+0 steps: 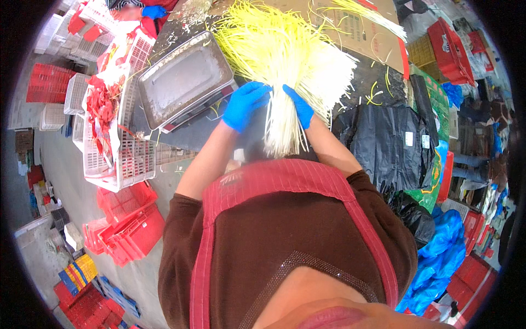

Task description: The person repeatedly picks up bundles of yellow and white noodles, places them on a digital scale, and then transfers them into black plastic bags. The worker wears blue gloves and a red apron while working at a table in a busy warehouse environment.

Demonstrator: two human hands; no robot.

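Observation:
A bundle of blanched yellow chives (285, 119) stretches between my two blue-gloved hands, its pale stalk ends pointing toward my apron. My left hand (245, 106) grips the bundle's left side, fingertips at the stalks. From the right, my right hand (301, 107) presses against the same stalks, thumb and fingers partly hidden by them. Beyond my hands, the yellow leaf ends fan out over a larger pile of chives (328, 78) on the dark tabletop (185, 133). To the left of my left hand rests a scale with a worn metal pan (187, 78).
Black plastic bags (382, 140) lie at the table's right. Cardboard (349, 33) covers the far side, with more chives (376, 18) on it. A white plastic crate (133, 164) holding red strips stands left, above red crates (131, 230). Another person's gloved hand (154, 12) shows at the top left.

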